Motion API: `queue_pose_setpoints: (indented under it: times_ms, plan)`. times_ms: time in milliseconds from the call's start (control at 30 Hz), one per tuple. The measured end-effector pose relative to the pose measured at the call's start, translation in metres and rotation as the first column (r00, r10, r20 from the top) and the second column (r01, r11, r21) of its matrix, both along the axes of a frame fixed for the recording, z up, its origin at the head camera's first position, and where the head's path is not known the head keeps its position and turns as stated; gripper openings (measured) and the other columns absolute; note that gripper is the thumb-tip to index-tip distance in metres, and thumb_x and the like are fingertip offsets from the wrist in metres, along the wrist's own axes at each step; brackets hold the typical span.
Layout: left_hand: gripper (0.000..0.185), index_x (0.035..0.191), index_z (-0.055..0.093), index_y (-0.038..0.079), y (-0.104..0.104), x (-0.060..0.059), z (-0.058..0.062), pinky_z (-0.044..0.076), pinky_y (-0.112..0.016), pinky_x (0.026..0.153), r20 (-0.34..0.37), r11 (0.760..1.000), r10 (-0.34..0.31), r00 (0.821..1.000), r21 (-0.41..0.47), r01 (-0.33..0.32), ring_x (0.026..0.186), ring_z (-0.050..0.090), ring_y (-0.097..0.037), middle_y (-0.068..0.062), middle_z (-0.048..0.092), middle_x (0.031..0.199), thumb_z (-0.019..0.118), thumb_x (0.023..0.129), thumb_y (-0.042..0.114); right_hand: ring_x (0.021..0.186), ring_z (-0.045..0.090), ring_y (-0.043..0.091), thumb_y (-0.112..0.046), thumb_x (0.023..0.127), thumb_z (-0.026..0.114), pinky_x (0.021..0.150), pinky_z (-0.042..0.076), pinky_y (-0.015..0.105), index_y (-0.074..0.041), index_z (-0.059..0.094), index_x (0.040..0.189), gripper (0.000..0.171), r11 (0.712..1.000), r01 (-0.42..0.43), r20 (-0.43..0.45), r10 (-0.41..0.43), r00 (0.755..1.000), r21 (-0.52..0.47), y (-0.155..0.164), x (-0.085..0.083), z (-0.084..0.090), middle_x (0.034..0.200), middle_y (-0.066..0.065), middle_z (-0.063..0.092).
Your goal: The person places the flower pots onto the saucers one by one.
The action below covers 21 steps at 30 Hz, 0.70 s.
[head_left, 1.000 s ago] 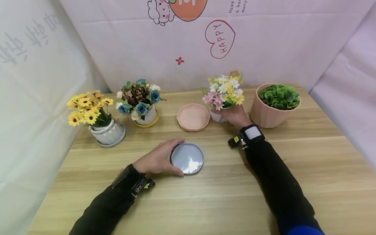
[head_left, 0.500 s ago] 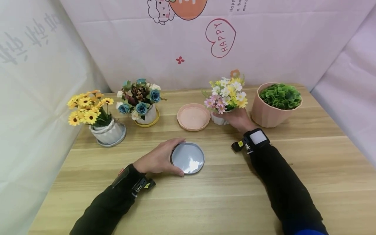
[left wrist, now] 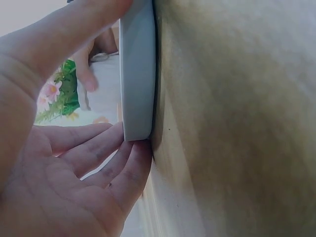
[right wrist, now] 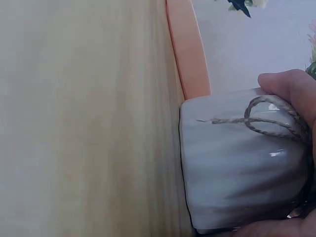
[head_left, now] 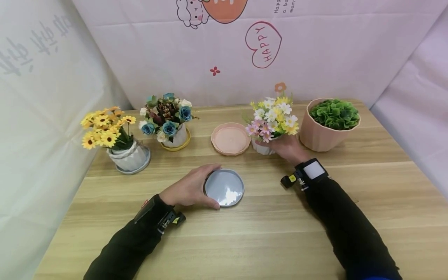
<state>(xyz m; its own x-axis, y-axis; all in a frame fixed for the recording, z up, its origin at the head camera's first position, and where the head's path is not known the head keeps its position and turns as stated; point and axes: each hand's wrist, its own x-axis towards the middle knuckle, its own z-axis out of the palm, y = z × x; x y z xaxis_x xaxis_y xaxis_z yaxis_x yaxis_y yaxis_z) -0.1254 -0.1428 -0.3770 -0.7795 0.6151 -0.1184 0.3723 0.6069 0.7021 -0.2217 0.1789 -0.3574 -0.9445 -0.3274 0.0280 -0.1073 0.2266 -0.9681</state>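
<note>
My left hand (head_left: 190,188) grips a round grey-blue saucer (head_left: 224,188) lying on the table, thumb at its near edge and fingers at its far edge. In the left wrist view the saucer's side wall (left wrist: 138,74) stands between thumb and fingertips. My right hand (head_left: 287,149) holds a white ribbed flowerpot (head_left: 263,147) near its top, filled with pink, white and yellow artificial flowers (head_left: 274,116). A twine bow (right wrist: 269,118) is tied round this pot in the right wrist view. The pot's base is right at the tabletop, beside a pink scalloped saucer (head_left: 231,139).
Yellow sunflowers in a white pot (head_left: 129,157) stand on a grey-blue saucer at left. Blue roses (head_left: 169,127) fill a pot on a yellow saucer (head_left: 187,140). A large pink pot (head_left: 316,136) with green leaves stands at the back right, close to my right hand. A white cloth (head_left: 157,58) hangs behind.
My right hand has brought the white flowerpot a little toward me and to the right. My left hand and the grey-blue saucer have stayed in place.
</note>
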Motion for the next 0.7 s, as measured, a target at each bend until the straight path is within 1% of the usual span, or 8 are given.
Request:
queue_pose_setpoints:
  times_ms: [67,100,200,367,433,500,667,700]
  plan:
    - [0.115,0.162,0.036,0.002,0.001,0.000,0.000,0.045,-0.049,0.121,-0.001,1.000,-0.002,1.000,0.001,0.002,0.144,0.051,-0.029,-0.016,0.050,0.159,0.100,0.072,0.034,0.162,0.021,0.023,-0.021,0.102,0.072,0.136,0.017,0.046,-0.014,0.025,0.165,0.079,1.000,-0.001,0.008,0.001,1.000,0.022,0.002,0.006,0.001,0.169,0.009,0.030]
    - [0.115,0.162,0.036,0.002,0.001,0.000,0.000,0.045,-0.049,0.121,-0.001,1.000,-0.004,1.000,0.001,0.004,0.144,0.051,-0.029,-0.016,0.050,0.159,0.100,0.072,0.034,0.161,0.023,0.025,-0.021,0.100,0.075,0.135,0.020,0.048,-0.012,0.025,0.165,0.083,0.988,0.027,-0.054,-0.019,0.998,0.154,0.002,0.009,0.003,0.169,0.010,0.031]
    - [0.115,0.162,0.035,0.002,0.001,0.000,0.000,0.045,-0.049,0.121,0.001,1.000,-0.005,1.000,0.002,0.005,0.144,0.051,-0.029,-0.016,0.050,0.159,0.100,0.072,0.035,0.159,0.027,0.026,-0.020,0.097,0.078,0.134,0.022,0.051,-0.011,0.031,0.163,0.081,0.972,0.054,-0.097,-0.033,0.995,0.229,0.004,0.014,0.002,0.166,0.011,0.037]
    - [0.115,0.162,0.035,0.003,0.000,0.002,0.001,0.046,-0.049,0.121,0.003,1.000,0.005,1.000,0.009,-0.005,0.144,0.052,-0.029,-0.015,0.050,0.159,0.100,0.072,0.035,0.154,0.035,0.026,-0.020,0.096,0.080,0.132,0.026,0.050,-0.011,0.040,0.158,0.075,0.966,0.051,-0.140,-0.015,0.990,0.253,0.005,0.008,-0.011,0.159,0.010,0.045]
    - [0.115,0.162,0.035,0.002,-0.001,0.002,0.001,0.046,-0.049,0.121,0.004,1.000,0.005,1.000,0.010,-0.005,0.144,0.052,-0.029,-0.015,0.050,0.159,0.100,0.072,0.035,0.154,0.035,0.025,-0.022,0.095,0.081,0.132,0.025,0.050,-0.012,0.040,0.159,0.076,0.965,0.039,-0.136,-0.003,0.991,0.258,0.006,0.005,-0.018,0.160,0.009,0.046]
    - [0.115,0.162,0.035,0.002,-0.001,0.003,0.001,0.046,-0.049,0.120,0.004,1.000,0.001,1.000,0.008,-0.001,0.143,0.052,-0.029,-0.015,0.050,0.158,0.100,0.073,0.035,0.156,0.032,0.026,-0.020,0.096,0.080,0.133,0.023,0.050,-0.012,0.037,0.161,0.078,0.978,0.008,-0.101,0.013,0.995,0.210,0.009,0.003,-0.025,0.162,0.010,0.043]
    - [0.115,0.162,0.035,0.002,0.000,0.001,0.001,0.046,-0.049,0.120,0.006,1.000,-0.006,1.000,0.010,0.006,0.143,0.053,-0.029,-0.015,0.051,0.158,0.099,0.073,0.035,0.162,0.024,0.033,-0.020,0.100,0.074,0.134,0.020,0.053,-0.009,0.024,0.167,0.085,0.977,0.000,0.000,0.000,1.000,0.214,0.019,0.009,-0.029,0.172,0.015,0.032]
    - [0.115,0.162,0.035,0.002,0.001,0.001,0.001,0.046,-0.049,0.120,0.008,1.000,-0.007,1.000,0.012,0.007,0.142,0.053,-0.029,-0.015,0.051,0.158,0.099,0.073,0.035,0.163,0.022,0.034,-0.022,0.100,0.074,0.134,0.019,0.053,-0.009,0.021,0.168,0.087,0.972,0.004,0.009,-0.006,1.000,0.234,0.020,0.011,-0.029,0.173,0.015,0.029]
